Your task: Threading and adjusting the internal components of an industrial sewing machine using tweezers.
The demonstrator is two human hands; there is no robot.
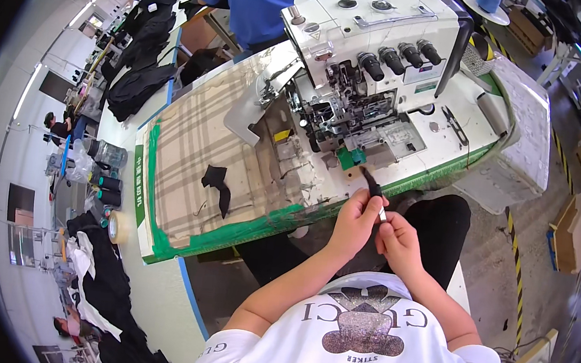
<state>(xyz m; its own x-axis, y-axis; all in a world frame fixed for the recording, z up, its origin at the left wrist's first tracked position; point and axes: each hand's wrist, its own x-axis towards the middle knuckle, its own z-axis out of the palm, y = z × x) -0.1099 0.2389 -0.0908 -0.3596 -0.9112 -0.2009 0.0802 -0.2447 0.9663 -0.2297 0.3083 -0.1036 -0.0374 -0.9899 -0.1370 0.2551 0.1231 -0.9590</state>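
In front of the sewing machine's near edge, my two hands almost meet. My left hand [355,221] is closed, its thumb and fingers pinching a narrow black piece [374,187] that looks like cloth and points up toward the machine. A small white strip [382,215] juts from between the hands. The fingers of my right hand [400,242] are closed around the lower end of that strip. Just beyond the black piece stands a white overlock sewing machine [375,32], with a green patch [351,159] near its needle area.
A scrap of black cloth [216,187] lies on the plaid-covered tabletop [194,130] at left. Tweezers [455,126] rest on the machine's right side. Black garments [139,83] and a tape roll [117,226] are farther left. A person in blue [255,0] sits behind the machine.
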